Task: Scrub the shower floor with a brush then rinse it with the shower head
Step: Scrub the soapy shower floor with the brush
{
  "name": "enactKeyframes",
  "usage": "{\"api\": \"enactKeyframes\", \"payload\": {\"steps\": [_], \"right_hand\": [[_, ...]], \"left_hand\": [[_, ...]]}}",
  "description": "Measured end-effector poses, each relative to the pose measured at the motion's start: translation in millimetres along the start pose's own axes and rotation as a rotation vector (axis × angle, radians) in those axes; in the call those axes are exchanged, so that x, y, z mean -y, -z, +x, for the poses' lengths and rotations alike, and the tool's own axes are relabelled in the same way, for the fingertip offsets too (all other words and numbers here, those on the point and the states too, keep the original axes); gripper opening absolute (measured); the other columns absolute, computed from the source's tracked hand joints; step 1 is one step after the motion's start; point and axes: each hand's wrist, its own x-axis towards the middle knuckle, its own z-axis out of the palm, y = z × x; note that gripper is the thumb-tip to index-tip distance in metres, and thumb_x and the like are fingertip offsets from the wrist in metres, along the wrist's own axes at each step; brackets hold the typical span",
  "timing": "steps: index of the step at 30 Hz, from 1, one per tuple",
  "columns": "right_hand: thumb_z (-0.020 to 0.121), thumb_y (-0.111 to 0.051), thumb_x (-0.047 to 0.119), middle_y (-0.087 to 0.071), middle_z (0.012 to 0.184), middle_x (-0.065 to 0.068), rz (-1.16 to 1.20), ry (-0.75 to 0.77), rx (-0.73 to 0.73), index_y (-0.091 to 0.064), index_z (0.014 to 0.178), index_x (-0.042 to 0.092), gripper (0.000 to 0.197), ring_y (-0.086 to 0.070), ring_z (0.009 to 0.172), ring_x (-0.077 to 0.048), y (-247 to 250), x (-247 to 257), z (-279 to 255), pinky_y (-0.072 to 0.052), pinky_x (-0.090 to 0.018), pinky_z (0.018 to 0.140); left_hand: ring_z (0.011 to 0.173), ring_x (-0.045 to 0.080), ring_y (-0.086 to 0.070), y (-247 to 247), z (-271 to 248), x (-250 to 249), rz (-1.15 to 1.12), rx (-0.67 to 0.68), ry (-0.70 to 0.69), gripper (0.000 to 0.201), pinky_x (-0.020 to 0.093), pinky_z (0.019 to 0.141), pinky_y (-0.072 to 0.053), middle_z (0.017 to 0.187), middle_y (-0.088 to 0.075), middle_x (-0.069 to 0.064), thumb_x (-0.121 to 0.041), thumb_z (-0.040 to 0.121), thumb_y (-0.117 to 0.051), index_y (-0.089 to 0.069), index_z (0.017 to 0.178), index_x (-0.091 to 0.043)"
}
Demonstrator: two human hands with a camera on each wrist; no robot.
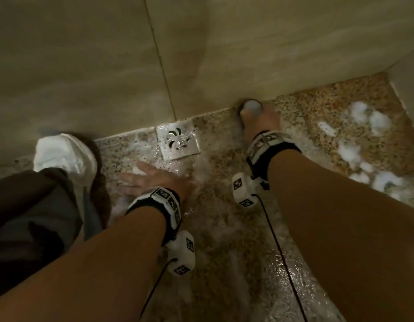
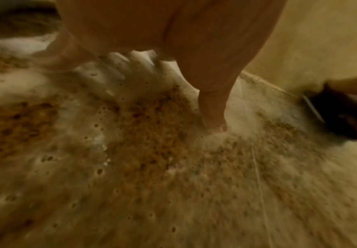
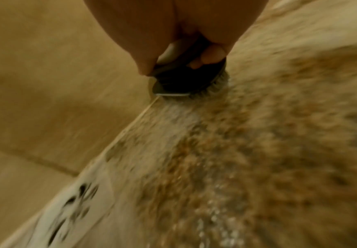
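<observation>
The speckled brown shower floor (image 1: 224, 228) is wet and streaked with soap foam. My right hand (image 1: 259, 122) grips a dark round brush (image 3: 181, 80), and its pale bristles (image 3: 213, 87) press the floor where it meets the wall. The brush (image 1: 251, 106) shows in the head view as a pale blurred cap beyond my fingers. My left hand (image 1: 155, 177) lies flat on the foamy floor (image 2: 152, 134) with fingers spread, just below the drain. Its fingers (image 2: 213, 107) touch the suds. No shower head is in view.
A square metal drain cover (image 1: 178, 141) sits against the beige tiled wall (image 1: 96, 66). Clumps of white foam (image 1: 364, 140) lie at the right. A white shoe (image 1: 64, 154) and a dark trouser leg (image 1: 27, 217) stand at the left. Cables trail from both wrist cameras.
</observation>
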Motion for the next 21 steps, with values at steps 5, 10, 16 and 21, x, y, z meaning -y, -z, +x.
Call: {"api": "enactKeyframes", "payload": {"steps": [5,10,16,21], "right_hand": [[0.097,-0.057,0.046,-0.044,0.144,-0.014,-0.256,0.323,0.168,-0.039,0.146,0.015,0.060,-0.047,0.128,-0.038,-28.1,19.7,-24.5,-0.045,-0.047,0.102],[0.094,-0.052,0.049,-0.060,0.131,-0.016,-0.073,0.078,0.033,-0.057,0.133,0.012,0.054,-0.059,0.113,-0.039,40.3,-11.7,28.6,-0.048,-0.042,0.088],[0.105,-0.043,0.029,-0.042,0.151,-0.017,0.014,-0.030,-0.060,-0.037,0.149,0.010,0.048,-0.046,0.133,-0.038,39.7,-2.0,22.4,-0.043,-0.045,0.105],[0.100,-0.051,0.042,-0.052,0.135,-0.013,-0.223,0.343,0.225,-0.043,0.141,0.005,0.055,-0.051,0.122,-0.029,-36.2,24.8,-39.8,-0.043,-0.041,0.107]], "left_hand": [[0.150,0.057,0.017,3.8,-3.1,0.1,0.013,0.033,-0.008,0.161,0.074,0.117,-0.008,0.162,0.029,0.032,-0.082,0.057,-0.078,0.028,0.159,-0.018],[0.151,0.059,0.013,8.5,-6.3,-2.1,0.047,0.049,-0.025,0.158,0.073,0.116,-0.013,0.161,0.028,0.035,-0.079,0.063,-0.078,0.028,0.159,-0.013],[0.150,0.059,0.013,5.6,-2.1,-5.2,0.093,0.030,-0.005,0.159,0.073,0.117,-0.012,0.162,0.025,0.036,-0.077,0.062,-0.081,0.028,0.159,-0.012],[0.153,0.055,0.004,-0.4,4.9,-8.8,0.174,0.016,0.084,0.163,0.062,0.123,-0.009,0.164,0.014,0.037,-0.090,0.056,-0.070,0.031,0.156,-0.009]]}}
